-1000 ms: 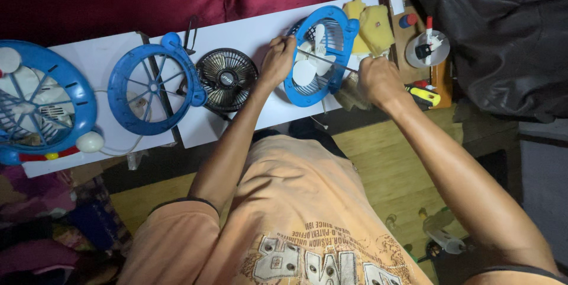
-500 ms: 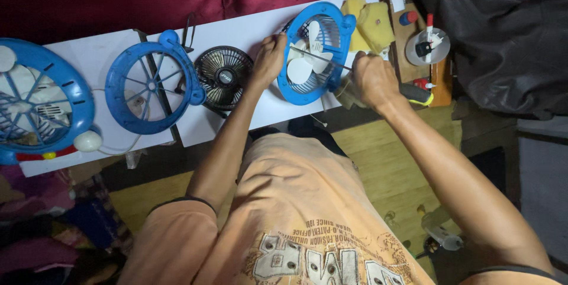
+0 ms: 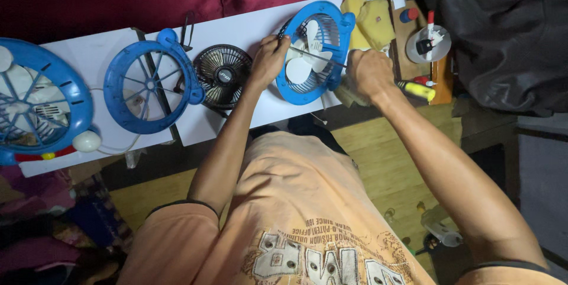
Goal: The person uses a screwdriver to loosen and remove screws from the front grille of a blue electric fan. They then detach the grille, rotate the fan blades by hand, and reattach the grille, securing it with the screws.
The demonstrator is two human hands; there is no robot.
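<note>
Blue fan (image 3: 313,54) flat near front edge of white tabletop (image 3: 248,31), right of centre. Left hand (image 3: 269,60) clasping its left rim. Right hand (image 3: 368,72) fisted round screwdriver (image 3: 322,57), shaft lying crosswise, tip toward fan hub.

- We see a blue fan housing (image 3: 316,54) with white blades at the far right of the white board (image 3: 236,31).
- A small black fan (image 3: 223,75) sits left of it.
- Further left lies a blue fan grille (image 3: 151,87), then another blue fan (image 3: 38,104) with a red and yellow base.
- Yellow cloths (image 3: 370,19) lie far right.
- A yellow-handled screwdriver (image 3: 417,90) lies near right.
- Our shirt (image 3: 296,226) is orange, printed cream and brown.
</note>
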